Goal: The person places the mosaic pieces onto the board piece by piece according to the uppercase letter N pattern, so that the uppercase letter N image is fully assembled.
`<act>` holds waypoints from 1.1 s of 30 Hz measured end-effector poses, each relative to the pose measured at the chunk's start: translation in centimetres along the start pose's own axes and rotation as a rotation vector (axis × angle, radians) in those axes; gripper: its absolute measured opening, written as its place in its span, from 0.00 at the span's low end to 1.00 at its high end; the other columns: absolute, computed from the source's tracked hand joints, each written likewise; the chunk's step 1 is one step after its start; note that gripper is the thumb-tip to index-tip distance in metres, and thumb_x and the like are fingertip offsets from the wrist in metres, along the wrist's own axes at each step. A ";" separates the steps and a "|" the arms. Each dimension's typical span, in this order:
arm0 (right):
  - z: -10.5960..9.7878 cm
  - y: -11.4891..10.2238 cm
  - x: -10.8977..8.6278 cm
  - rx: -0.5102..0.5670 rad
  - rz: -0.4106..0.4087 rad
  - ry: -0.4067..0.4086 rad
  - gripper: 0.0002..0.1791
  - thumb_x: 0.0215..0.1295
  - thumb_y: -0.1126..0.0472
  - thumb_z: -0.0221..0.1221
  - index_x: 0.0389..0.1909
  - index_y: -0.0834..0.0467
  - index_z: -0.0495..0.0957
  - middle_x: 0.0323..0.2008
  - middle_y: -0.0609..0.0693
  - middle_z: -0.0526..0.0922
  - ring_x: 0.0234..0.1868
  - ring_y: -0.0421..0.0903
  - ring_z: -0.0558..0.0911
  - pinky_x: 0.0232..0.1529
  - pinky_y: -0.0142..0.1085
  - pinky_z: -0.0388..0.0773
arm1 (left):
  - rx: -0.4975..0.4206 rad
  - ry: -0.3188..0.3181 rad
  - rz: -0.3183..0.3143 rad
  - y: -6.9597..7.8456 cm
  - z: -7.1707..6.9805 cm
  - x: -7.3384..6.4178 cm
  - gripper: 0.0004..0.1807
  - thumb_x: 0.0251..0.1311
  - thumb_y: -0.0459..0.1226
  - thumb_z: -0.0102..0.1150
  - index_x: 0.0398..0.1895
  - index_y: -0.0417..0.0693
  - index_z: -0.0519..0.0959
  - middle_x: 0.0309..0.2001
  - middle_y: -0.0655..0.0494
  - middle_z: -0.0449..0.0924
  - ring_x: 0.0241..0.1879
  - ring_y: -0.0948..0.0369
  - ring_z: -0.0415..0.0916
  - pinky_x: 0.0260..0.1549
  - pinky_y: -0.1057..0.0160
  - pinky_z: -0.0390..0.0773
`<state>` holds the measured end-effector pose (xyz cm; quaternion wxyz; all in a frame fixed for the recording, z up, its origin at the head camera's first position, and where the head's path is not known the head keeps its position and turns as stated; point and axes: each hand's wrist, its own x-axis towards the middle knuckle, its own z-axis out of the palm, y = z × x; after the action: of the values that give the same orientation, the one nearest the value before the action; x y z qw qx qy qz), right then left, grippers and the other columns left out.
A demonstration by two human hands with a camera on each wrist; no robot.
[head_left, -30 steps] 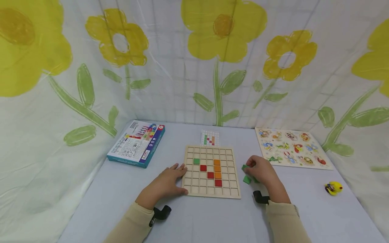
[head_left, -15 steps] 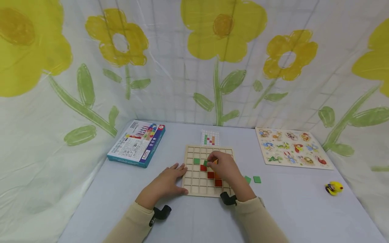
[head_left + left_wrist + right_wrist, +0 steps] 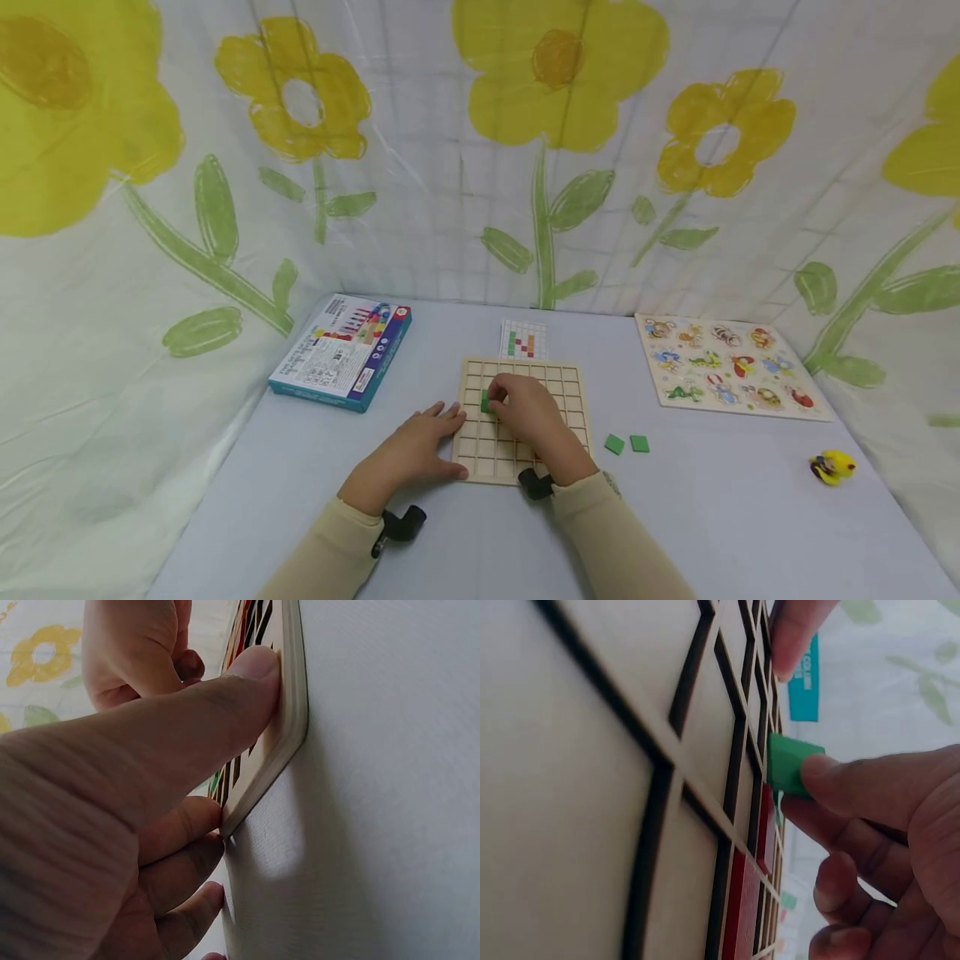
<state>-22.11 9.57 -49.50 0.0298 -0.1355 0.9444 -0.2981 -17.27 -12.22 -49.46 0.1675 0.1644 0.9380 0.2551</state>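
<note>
Thumb and forefinger of my right hand (image 3: 528,412) pinch a green square tile (image 3: 791,761). In the right wrist view the tile is tilted up at the surface of the wooden grid board (image 3: 480,468), beside a red tile (image 3: 742,907). Most of the coloured tiles on the board are hidden under that hand in the head view. My left hand (image 3: 411,450) rests at the board's left edge. Its thumb (image 3: 255,667) presses on the rim near the corner, and the spread fingers touch the side. Two loose green tiles (image 3: 614,444) lie right of the board.
Behind the board lies a small pattern card (image 3: 523,340) with coloured squares. A flat blue-edged box (image 3: 337,354) is at the back left. An insect picture puzzle (image 3: 731,367) lies at the back right, with a yellow toy figure (image 3: 832,467) in front of it.
My right hand has picked a green tile from the pile on the right and carried it left over the board, to the left-hand columns. My left hand stays at the edge.
</note>
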 end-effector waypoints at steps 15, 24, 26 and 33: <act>0.1 0.2 0.0 -0.045 -0.074 -0.043 0.03 0.72 0.62 0.71 0.37 0.54 0.88 0.40 0.46 0.87 0.43 0.45 0.82 0.48 0.44 0.85 | 0.010 0.006 -0.004 -0.2 0.1 0.1 0.50 0.57 0.49 0.84 0.82 0.49 0.71 0.84 0.53 0.65 0.87 0.44 0.54 0.84 0.35 0.58; 0.3 0.3 0.1 -0.151 -0.108 -0.027 0.05 0.71 0.63 0.72 0.34 0.53 0.90 0.39 0.46 0.85 0.44 0.46 0.81 0.48 0.43 0.85 | 0.006 0.007 -0.004 0.0 0.2 0.1 0.50 0.56 0.49 0.84 0.82 0.50 0.71 0.84 0.53 0.65 0.87 0.44 0.53 0.84 0.35 0.58; 0.2 0.3 0.0 -0.146 -0.108 -0.026 0.05 0.71 0.62 0.72 0.34 0.52 0.90 0.39 0.46 0.85 0.44 0.46 0.80 0.48 0.43 0.84 | 0.003 0.005 -0.005 0.0 0.1 0.1 0.50 0.56 0.49 0.84 0.82 0.50 0.71 0.84 0.53 0.65 0.87 0.44 0.53 0.84 0.35 0.58; -2.5 1.1 -1.2 -0.011 -0.032 -0.002 0.04 0.75 0.60 0.69 0.43 0.54 0.91 0.46 0.48 0.87 0.53 0.51 0.84 0.59 0.50 0.85 | -0.001 -0.009 -0.018 0.2 0.1 0.0 0.51 0.57 0.49 0.84 0.83 0.51 0.70 0.85 0.54 0.64 0.88 0.45 0.52 0.84 0.35 0.57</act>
<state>-21.55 12.09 -48.12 0.0254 -0.1514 0.9436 -0.2933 -17.23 -12.00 -49.41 0.1740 0.1570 0.9385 0.2535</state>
